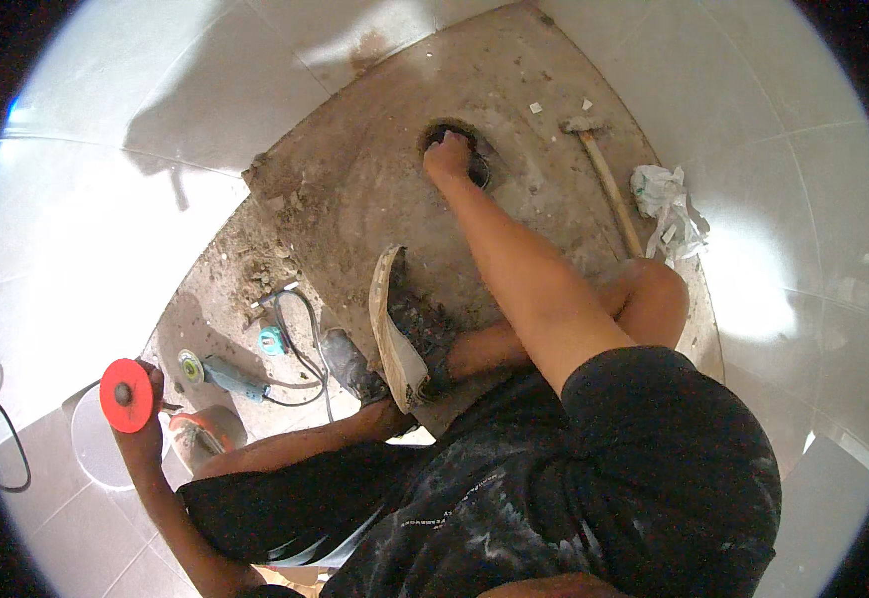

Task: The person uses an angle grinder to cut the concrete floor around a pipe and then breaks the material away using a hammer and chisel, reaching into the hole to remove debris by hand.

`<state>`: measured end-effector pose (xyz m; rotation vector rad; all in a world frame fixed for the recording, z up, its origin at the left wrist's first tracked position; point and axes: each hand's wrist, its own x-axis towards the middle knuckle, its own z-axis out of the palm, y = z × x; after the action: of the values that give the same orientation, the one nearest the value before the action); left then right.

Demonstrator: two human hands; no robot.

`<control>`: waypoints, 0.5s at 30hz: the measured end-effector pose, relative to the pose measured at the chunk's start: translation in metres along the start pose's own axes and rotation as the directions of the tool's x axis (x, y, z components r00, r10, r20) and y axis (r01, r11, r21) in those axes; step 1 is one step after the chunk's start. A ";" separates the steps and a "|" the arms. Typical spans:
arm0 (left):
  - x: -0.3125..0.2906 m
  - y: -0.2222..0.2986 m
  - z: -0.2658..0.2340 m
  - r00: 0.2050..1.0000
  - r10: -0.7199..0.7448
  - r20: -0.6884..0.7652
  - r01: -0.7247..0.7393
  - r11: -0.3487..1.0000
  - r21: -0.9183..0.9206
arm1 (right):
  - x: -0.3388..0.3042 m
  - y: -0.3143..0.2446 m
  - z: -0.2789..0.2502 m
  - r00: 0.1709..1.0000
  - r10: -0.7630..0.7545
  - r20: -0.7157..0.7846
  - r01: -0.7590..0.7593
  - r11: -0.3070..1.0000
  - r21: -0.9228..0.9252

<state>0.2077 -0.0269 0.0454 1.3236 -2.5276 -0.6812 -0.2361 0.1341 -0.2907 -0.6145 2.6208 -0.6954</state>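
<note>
Red disc (126, 395), round with a dark centre, is the nearest thing: it sits at the near left, and the fingers of the left hand (145, 419) are closed around the part behind it, so the disc faces up in front of the hand. Only the thumb side of these fingers is visible; the rest is hidden by the disc.

Just right of this hand lies one angle grinder (230, 377) with a blue-green body on the dusty concrete floor (354, 169), and its one grey cable (300, 349) loops beside it. One small turquoise piece (272, 341) lies near the cable. Two shoes (404, 334), dirty with cement, stand near the middle of the scene.

Farther, the right arm stretches over the concrete. The right hand (447, 154) is at one dark round hole (466, 149) in the floor, with the fingers bent down over its near left rim; whether they hold anything, I cannot tell.

To the right of the hole lies one hammer (609, 179) with a long wooden handle, its head at the far end. Near the handle, at the right, is one crumpled white plastic bag (666, 204). White tiles (135, 120) surround the concrete area.
</note>
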 end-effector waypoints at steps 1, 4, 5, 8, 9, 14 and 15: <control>-0.001 -0.002 -0.001 1.000 -0.011 0.011 0.011 1.000 -0.015 | 0.003 0.008 0.010 0.998 -0.054 0.023 0.055 0.995 -0.088; 0.014 0.000 0.010 0.999 0.001 0.051 0.003 0.997 -0.075 | 0.033 0.055 0.048 0.995 -0.054 -0.083 0.048 0.997 -0.068; 0.010 -0.003 0.008 0.999 -0.015 0.038 0.018 0.997 -0.079 | 0.033 0.052 0.048 0.993 -0.120 0.001 0.119 0.984 -0.130; 0.006 -0.006 0.004 0.998 -0.062 0.022 0.063 0.995 -0.072 | 0.023 0.038 0.056 0.999 -0.020 0.027 0.016 0.991 0.133; 0.001 -0.001 -0.002 0.997 -0.080 0.004 0.080 0.995 -0.059 | 0.022 0.026 0.059 0.998 0.053 0.020 -0.057 0.952 0.302; 0.022 0.027 0.014 0.991 -0.012 0.137 0.016 1.000 -0.025 | 0.055 0.079 0.063 0.966 -0.220 0.138 0.234 0.968 -0.089; 0.025 0.029 0.017 0.987 0.027 0.156 -0.028 1.000 0.003 | 0.054 0.085 0.062 0.980 -0.171 0.105 0.169 0.985 0.030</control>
<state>0.1658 -0.0280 0.0446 1.2809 -2.6661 -0.8024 -0.2815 0.1506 -0.3987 -0.8533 2.4799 -0.7174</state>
